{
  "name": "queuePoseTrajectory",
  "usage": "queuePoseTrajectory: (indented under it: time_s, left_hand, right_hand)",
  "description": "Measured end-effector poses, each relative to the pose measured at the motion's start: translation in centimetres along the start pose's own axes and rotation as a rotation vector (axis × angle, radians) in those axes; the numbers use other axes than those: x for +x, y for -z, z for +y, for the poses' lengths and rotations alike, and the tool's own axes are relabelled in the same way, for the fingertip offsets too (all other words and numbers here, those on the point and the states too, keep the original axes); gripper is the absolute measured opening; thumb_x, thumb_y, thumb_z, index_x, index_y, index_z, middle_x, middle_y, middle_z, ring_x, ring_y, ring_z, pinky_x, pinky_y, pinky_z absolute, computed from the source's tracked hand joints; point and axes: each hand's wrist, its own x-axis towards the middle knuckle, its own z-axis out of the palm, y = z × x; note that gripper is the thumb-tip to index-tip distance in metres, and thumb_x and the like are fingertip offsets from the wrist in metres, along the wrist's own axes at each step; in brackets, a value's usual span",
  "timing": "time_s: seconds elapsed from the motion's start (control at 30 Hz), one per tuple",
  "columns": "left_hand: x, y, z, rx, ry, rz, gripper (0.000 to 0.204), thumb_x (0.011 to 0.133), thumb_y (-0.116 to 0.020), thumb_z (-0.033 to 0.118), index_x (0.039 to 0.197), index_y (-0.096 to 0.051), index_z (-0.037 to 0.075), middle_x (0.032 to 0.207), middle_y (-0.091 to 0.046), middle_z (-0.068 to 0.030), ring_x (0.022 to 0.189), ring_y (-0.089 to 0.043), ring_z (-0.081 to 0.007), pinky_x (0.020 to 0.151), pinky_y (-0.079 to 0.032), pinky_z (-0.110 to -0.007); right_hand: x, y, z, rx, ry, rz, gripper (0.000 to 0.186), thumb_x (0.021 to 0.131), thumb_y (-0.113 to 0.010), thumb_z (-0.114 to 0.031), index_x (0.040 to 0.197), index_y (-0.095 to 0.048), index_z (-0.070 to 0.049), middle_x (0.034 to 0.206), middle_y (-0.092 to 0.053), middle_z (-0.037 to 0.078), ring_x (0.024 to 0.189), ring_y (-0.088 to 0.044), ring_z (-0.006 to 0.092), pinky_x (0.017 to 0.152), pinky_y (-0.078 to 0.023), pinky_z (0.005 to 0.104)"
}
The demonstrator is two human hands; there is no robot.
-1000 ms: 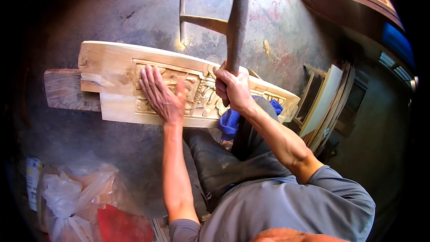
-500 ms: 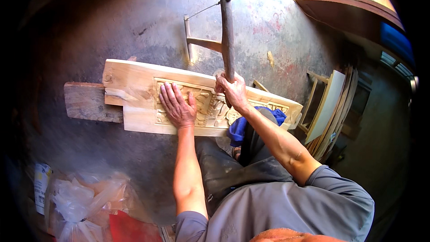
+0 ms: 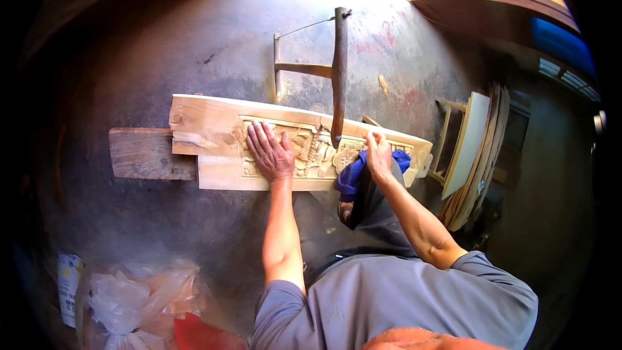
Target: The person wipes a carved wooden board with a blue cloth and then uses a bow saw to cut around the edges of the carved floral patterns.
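A long pale wooden board (image 3: 217,172) with a carved relief panel (image 3: 319,161) lies across in front of me. My left hand (image 3: 272,155) rests flat on the left part of the carving, fingers stretched. A wooden frame saw (image 3: 339,78) stands by itself, its dark handle end over the board and its frame reaching past the far edge. To the right of the handle, my right hand (image 3: 380,157) is off the saw, fingers curled together above the board; whether anything is between them is hidden. Below that hand a blue cloth (image 3: 350,180) lies over my knee.
A rough plank (image 3: 146,153) sticks out beneath the board's left end. Several boards (image 3: 483,155) lean at the right, and a workbench edge (image 3: 492,3) stands far right. Clear plastic bags (image 3: 123,298) and a red sheet (image 3: 204,334) lie near left.
My right hand has let go of the saw handle and moved right and down beside it. The saw now stands unheld, slightly lower. My left hand stays flat on the carving.
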Motion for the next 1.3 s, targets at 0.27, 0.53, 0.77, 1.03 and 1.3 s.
queuePoseTrajectory:
  time_s: [0.27,0.53,0.77,1.03,1.3]
  left_hand:
    - [-0.2,-0.4,-0.8,0.032,-0.025,0.001,0.067,0.104,-0.056,0.038,0.154,-0.038,-0.003,0.164,-0.036,-0.0246,0.153,-0.033,-0.0428,0.127,-0.026,-0.057]
    - [-0.3,0.1,-0.3,0.072,-0.051,0.013,0.067,0.104,-0.055,0.037,0.156,-0.036,-0.002,0.163,-0.036,-0.0244,0.154,-0.031,-0.0435,0.127,-0.025,-0.057]
    - [-0.3,-0.5,0.2,0.122,-0.110,0.114,0.064,0.107,-0.051,0.039,0.155,-0.038,-0.001,0.162,-0.037,-0.0259,0.152,-0.033,-0.0456,0.126,-0.026,-0.058]
    - [-1.4,-1.6,0.5,0.265,-0.206,0.127,0.062,0.104,-0.057,0.031,0.155,-0.041,-0.001,0.163,-0.038,-0.0244,0.154,-0.032,-0.0407,0.127,-0.024,-0.054]
    - [-2.6,-1.9,0.3,0.416,-0.243,0.098,0.065,0.103,-0.055,0.032,0.156,-0.039,-0.003,0.164,-0.037,-0.0243,0.154,-0.033,-0.0398,0.128,-0.023,-0.053]
  right_hand:
    - [-6.0,-0.4,0.4,-0.518,0.091,-0.078,0.055,0.087,-0.076,-0.037,0.134,-0.062,-0.012,0.121,-0.071,0.024,0.117,-0.066,0.0429,0.100,-0.052,0.0507]
    - [-6.5,0.2,4.1,-0.386,0.351,-0.032,0.042,0.084,-0.077,-0.018,0.123,-0.062,-0.007,0.124,-0.065,0.017,0.117,-0.062,0.0398,0.101,-0.052,0.0488]
    - [-5.8,1.3,5.8,-0.226,0.403,0.111,0.044,0.082,-0.079,-0.014,0.123,-0.066,-0.003,0.135,-0.067,0.018,0.133,-0.058,0.0386,0.112,-0.048,0.0466]
    - [-4.8,4.4,11.5,-0.080,0.528,0.240,0.043,0.080,-0.077,-0.009,0.121,-0.065,-0.003,0.131,-0.067,0.017,0.128,-0.061,0.0363,0.112,-0.047,0.0460]
    - [-4.7,6.7,17.2,-0.031,0.625,0.188,0.047,0.077,-0.080,-0.009,0.122,-0.067,-0.002,0.132,-0.065,0.015,0.131,-0.057,0.0354,0.114,-0.045,0.0477]
